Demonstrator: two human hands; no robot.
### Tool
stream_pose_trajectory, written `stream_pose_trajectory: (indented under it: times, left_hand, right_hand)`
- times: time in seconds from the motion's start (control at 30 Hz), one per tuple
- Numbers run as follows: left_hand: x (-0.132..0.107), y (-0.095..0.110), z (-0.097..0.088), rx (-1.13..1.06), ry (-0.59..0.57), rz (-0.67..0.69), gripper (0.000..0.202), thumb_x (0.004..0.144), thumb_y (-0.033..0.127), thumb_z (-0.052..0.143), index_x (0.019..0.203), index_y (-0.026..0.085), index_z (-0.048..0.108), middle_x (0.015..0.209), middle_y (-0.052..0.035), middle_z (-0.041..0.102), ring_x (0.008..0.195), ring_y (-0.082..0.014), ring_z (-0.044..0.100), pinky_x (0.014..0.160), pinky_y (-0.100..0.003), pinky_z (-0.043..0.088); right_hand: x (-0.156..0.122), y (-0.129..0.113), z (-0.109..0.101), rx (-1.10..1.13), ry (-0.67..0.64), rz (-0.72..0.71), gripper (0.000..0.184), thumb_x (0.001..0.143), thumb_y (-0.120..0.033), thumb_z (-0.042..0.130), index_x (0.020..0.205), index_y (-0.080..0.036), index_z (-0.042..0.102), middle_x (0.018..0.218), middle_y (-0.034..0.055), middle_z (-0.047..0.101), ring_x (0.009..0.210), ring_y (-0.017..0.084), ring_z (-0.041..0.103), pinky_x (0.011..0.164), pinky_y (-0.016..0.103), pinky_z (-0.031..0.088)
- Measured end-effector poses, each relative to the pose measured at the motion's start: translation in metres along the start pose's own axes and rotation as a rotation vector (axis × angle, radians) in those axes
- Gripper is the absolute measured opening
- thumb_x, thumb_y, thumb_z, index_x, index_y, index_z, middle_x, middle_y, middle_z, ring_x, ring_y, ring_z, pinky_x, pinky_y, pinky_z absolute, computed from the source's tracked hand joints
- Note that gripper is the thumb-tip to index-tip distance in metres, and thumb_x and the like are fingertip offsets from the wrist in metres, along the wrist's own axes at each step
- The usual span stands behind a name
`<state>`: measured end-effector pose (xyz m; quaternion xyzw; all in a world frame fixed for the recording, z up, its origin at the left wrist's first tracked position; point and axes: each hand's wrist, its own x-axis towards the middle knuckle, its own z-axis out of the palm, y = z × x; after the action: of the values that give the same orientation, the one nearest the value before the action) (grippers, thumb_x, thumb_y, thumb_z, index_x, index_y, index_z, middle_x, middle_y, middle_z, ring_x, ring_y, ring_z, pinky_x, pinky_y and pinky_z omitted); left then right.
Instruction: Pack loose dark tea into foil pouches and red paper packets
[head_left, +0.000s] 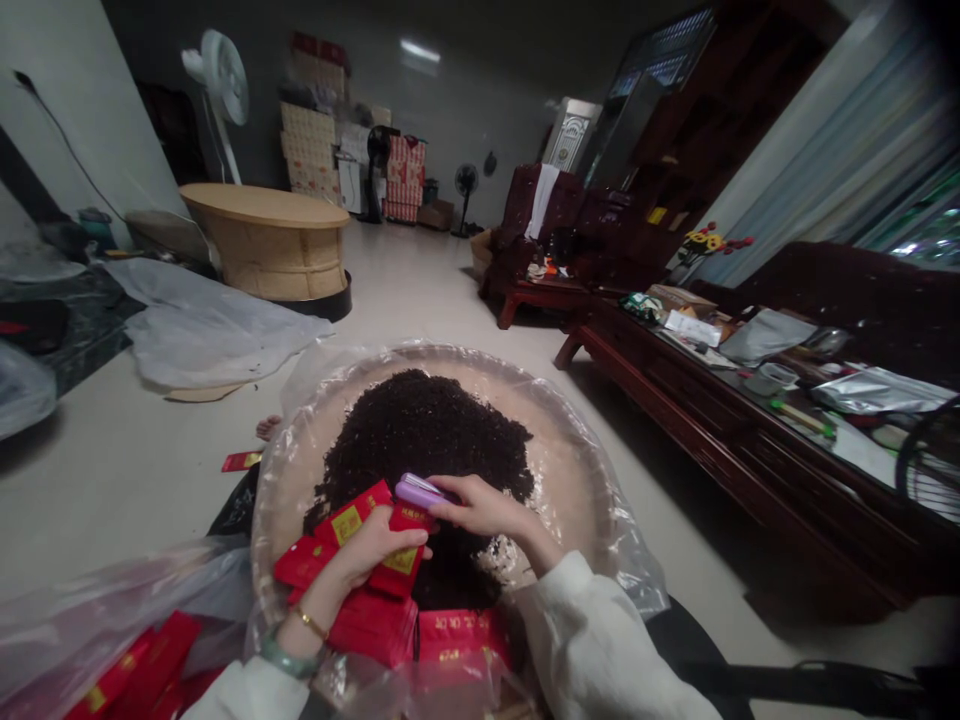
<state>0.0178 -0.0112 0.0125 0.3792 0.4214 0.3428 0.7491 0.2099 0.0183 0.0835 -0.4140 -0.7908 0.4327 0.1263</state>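
My right hand [480, 508] is closed around a purple stapler [417, 490], whose front end lies at the top edge of a red packet [397, 566] with a gold label. Wrapped by the fingers and thumb of my left hand [375, 545], that packet is held upright over the tray. Behind my left hand another red packet [356, 515] leans, and below it red packets [375, 628] lie stacked. A heap of dark, loose tea-like leaves [427, 430] fills the middle of the round, plastic-lined tray [581, 460].
More red packets [142, 670] lie in plastic at lower left, and one red packet [241, 461] is on the floor. A low dark wooden table [675, 400] with clutter stands at right. Beyond the tray are a plastic sheet [195, 330] and a round woven basket [277, 250].
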Motion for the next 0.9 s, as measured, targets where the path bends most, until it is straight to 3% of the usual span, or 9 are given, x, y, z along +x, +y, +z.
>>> stream_pose_trajectory:
  times: [0.13,0.27,0.53,0.63,0.9]
  left_hand:
    - [0.0,0.0,0.0,0.015,0.014,-0.011,0.054,0.048,0.041,0.088,0.087,0.01,0.068,0.079,-0.0099,0.075,0.063,-0.0213,0.071,0.06,-0.028,0.053]
    - [0.001,0.0,0.001,0.027,0.003,-0.012,0.059,0.051,0.047,0.085,0.093,0.011,0.066,0.084,-0.0116,0.075,0.061,-0.0203,0.07,0.057,-0.027,0.052]
    - [-0.003,0.004,0.003,-0.08,0.016,-0.05,0.07,0.07,0.074,0.057,0.096,0.009,0.068,0.08,-0.0143,0.075,0.056,-0.0199,0.068,0.052,-0.027,0.051]
    - [-0.003,0.004,0.001,-0.113,-0.031,-0.11,0.075,0.074,0.078,0.046,0.093,0.009,0.07,0.073,-0.0138,0.074,0.054,-0.0201,0.067,0.051,-0.028,0.05]
    - [-0.007,0.012,0.004,-0.117,-0.045,-0.124,0.077,0.077,0.079,0.038,0.1,0.013,0.069,0.058,-0.0085,0.071,0.043,-0.0174,0.061,0.05,-0.027,0.048]
  right_hand:
    - [0.007,-0.007,0.002,-0.092,0.002,-0.015,0.033,0.093,-0.031,0.048,0.118,-0.018,0.065,0.087,0.0024,0.07,0.071,0.014,0.06,0.064,0.022,0.043]
    - [0.009,-0.007,0.005,-0.102,0.051,-0.003,0.03,0.092,-0.027,0.048,0.112,-0.017,0.068,0.092,0.0029,0.071,0.078,0.016,0.062,0.07,0.023,0.043]
    - [0.01,0.002,0.007,-0.018,0.092,0.04,0.028,0.092,-0.029,0.048,0.108,-0.017,0.068,0.085,0.0008,0.069,0.062,0.011,0.055,0.06,0.021,0.041]
    - [0.01,0.004,0.008,0.003,0.092,0.049,0.026,0.092,-0.029,0.049,0.106,-0.016,0.068,0.083,0.0005,0.068,0.061,0.011,0.055,0.06,0.021,0.04]
    - [0.008,0.0,0.008,0.016,0.096,0.065,0.027,0.091,-0.026,0.049,0.109,-0.016,0.067,0.083,0.0006,0.067,0.061,0.011,0.055,0.061,0.022,0.041]
